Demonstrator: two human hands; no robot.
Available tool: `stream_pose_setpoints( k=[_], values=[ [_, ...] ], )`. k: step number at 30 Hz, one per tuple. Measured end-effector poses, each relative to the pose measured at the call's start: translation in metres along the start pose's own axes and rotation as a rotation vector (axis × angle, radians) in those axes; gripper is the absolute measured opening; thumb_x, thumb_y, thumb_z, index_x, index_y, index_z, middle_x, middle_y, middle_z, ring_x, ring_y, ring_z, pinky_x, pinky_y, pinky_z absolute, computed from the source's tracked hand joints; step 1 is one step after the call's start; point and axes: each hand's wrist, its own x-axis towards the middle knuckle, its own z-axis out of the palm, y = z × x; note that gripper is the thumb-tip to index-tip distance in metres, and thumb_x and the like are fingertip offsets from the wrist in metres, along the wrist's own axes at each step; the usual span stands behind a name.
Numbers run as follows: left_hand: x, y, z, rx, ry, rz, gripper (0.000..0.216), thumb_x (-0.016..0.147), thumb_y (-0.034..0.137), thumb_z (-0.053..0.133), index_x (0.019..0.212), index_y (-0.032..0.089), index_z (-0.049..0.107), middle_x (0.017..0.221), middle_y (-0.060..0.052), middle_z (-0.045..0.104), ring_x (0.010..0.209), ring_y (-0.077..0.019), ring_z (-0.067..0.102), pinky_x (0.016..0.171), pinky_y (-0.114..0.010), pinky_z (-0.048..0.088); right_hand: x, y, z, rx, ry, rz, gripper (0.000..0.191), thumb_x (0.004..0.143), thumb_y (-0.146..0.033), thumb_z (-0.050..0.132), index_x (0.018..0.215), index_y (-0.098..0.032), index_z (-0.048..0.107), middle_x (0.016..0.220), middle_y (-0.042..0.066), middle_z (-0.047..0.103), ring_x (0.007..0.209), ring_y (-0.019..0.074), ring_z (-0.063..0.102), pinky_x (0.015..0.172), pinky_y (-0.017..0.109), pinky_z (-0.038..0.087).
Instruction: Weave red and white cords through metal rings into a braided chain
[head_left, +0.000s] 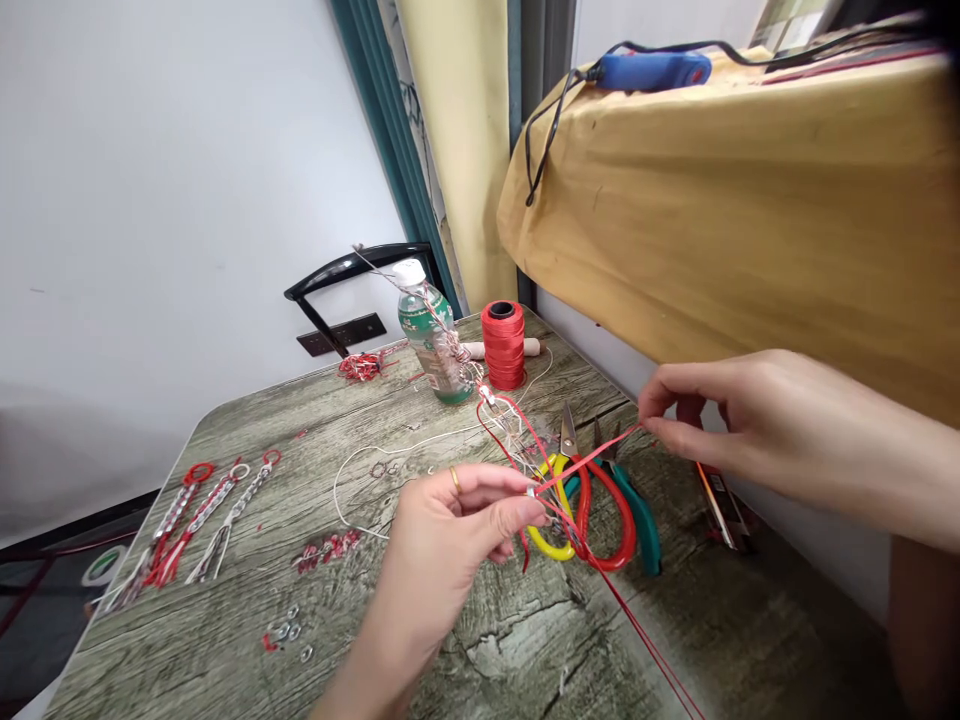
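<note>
My left hand (457, 540), a ring on one finger, pinches a small knotted piece of red cord at its fingertips. From there a red cord (589, 460) runs taut up to my right hand (712, 405), whose thumb and forefinger grip its end. Other red strands (637, 630) trail from the left fingertips toward the lower right. Below the stretched cord lie scissors (619, 520) with red and yellow handles, and pliers (645, 515) with teal grips. What exactly sits between the left fingertips is mostly hidden.
Behind my hands stand a green-labelled bottle (431, 340) and a red thread spool (504, 345). Braided tassels (214, 505), red beads (328, 550) and small metal nuts (289, 630) lie at the left. A yellow cloth (675, 200) hangs at upper right, a blue tool (652, 70) above it.
</note>
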Motion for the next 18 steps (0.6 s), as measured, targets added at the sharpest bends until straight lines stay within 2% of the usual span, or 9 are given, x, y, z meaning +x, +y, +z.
stream_pose_setpoints(
  k=[2, 4, 6, 8, 10, 12, 18],
  values=[
    [-0.001, 0.000, 0.002, -0.016, 0.006, 0.008, 0.008, 0.060, 0.018, 0.071, 0.067, 0.017, 0.068, 0.053, 0.001, 0.065, 0.043, -0.0056, 0.050, 0.044, -0.016, 0.042, 0.000, -0.004, 0.004, 0.029, 0.057, 0.028, 0.015, 0.077, -0.034, 0.053, 0.078, -0.023, 0.062, 0.060, 0.000, 0.062, 0.041, 0.0115, 0.049, 0.040, 0.024, 0.035],
    [-0.003, 0.000, 0.004, -0.015, 0.024, 0.041, 0.007, 0.060, 0.016, 0.070, 0.067, 0.017, 0.068, 0.053, 0.001, 0.065, 0.044, -0.0064, 0.053, 0.045, -0.017, 0.044, -0.001, -0.015, 0.008, 0.165, 0.074, 0.030, 0.018, 0.081, -0.032, 0.050, 0.090, -0.023, 0.062, 0.072, 0.000, 0.065, 0.049, 0.0117, 0.054, 0.045, 0.022, 0.039],
    [-0.004, 0.000, 0.005, -0.008, 0.040, 0.081, 0.008, 0.059, 0.015, 0.070, 0.066, 0.018, 0.068, 0.055, 0.002, 0.066, 0.047, -0.0072, 0.055, 0.046, -0.017, 0.046, -0.001, -0.031, 0.013, 0.371, -0.066, -0.052, 0.021, 0.084, -0.027, 0.047, 0.102, -0.024, 0.058, 0.079, -0.002, 0.065, 0.058, 0.0104, 0.058, 0.051, 0.019, 0.042],
    [-0.005, 0.000, 0.006, 0.002, 0.051, 0.123, 0.008, 0.059, 0.015, 0.071, 0.066, 0.018, 0.068, 0.058, 0.001, 0.067, 0.050, -0.0081, 0.057, 0.048, -0.017, 0.047, 0.000, -0.046, 0.017, 0.541, -0.224, -0.124, 0.024, 0.084, -0.022, 0.047, 0.106, -0.025, 0.056, 0.076, -0.005, 0.065, 0.059, 0.0084, 0.057, 0.052, 0.017, 0.043],
    [-0.006, 0.001, 0.007, 0.015, 0.064, 0.156, 0.008, 0.059, 0.015, 0.070, 0.065, 0.018, 0.067, 0.061, 0.001, 0.067, 0.054, -0.0093, 0.059, 0.051, -0.018, 0.049, 0.000, -0.055, 0.021, 0.641, -0.277, -0.143, 0.020, 0.083, -0.019, 0.049, 0.100, -0.024, 0.059, 0.072, -0.006, 0.064, 0.058, 0.0067, 0.056, 0.051, 0.015, 0.041],
    [-0.007, 0.001, 0.008, 0.037, 0.080, 0.179, 0.008, 0.059, 0.014, 0.070, 0.064, 0.019, 0.067, 0.061, 0.001, 0.067, 0.056, -0.0101, 0.060, 0.054, -0.019, 0.050, 0.002, -0.058, 0.024, 0.673, -0.259, -0.138, 0.015, 0.082, -0.018, 0.050, 0.091, -0.022, 0.061, 0.068, -0.006, 0.062, 0.057, 0.0060, 0.055, 0.051, 0.014, 0.040],
    [-0.008, -0.001, 0.007, 0.045, 0.128, 0.165, 0.011, 0.059, 0.013, 0.069, 0.068, 0.019, 0.066, 0.058, 0.002, 0.067, 0.053, -0.0093, 0.059, 0.053, -0.018, 0.049, 0.008, -0.045, 0.025, 0.538, -0.190, -0.133, 0.014, 0.081, -0.019, 0.050, 0.079, -0.019, 0.064, 0.073, -0.002, 0.064, 0.063, 0.0091, 0.057, 0.054, 0.018, 0.041]
  ],
)
